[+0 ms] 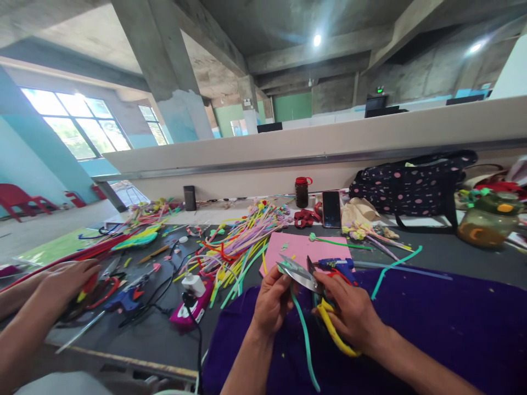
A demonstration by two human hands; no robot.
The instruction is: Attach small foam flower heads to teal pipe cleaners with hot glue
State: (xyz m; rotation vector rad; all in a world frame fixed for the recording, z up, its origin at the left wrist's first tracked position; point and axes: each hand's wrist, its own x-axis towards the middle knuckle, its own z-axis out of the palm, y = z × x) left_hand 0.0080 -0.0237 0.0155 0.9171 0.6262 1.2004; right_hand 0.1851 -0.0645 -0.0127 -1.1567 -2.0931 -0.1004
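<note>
My left hand [270,302] pinches a mint-green pipe cleaner [305,336], whose long end dangles over the dark purple cloth [424,323]. In my right hand [357,310] are scissors with yellow handles [338,336]. Their blades [300,274] are apart and reach toward my left fingertips, close to the pipe cleaner; whether they touch it I cannot tell. Behind my hands lies a pink sheet [276,248] bearing a green pipe cleaner with a curled tip [341,243]. A blue glue gun [335,265] rests just beyond my right hand, partly hidden by it.
Pipe cleaners [251,233] lie heaped behind my hands. A magenta power strip [193,307] with cords stands to the left. A co-worker's hand [69,282] is near another glue gun [127,296]. Farther back are a phone [331,209], a patterned bag [403,189] and a bottle [489,222].
</note>
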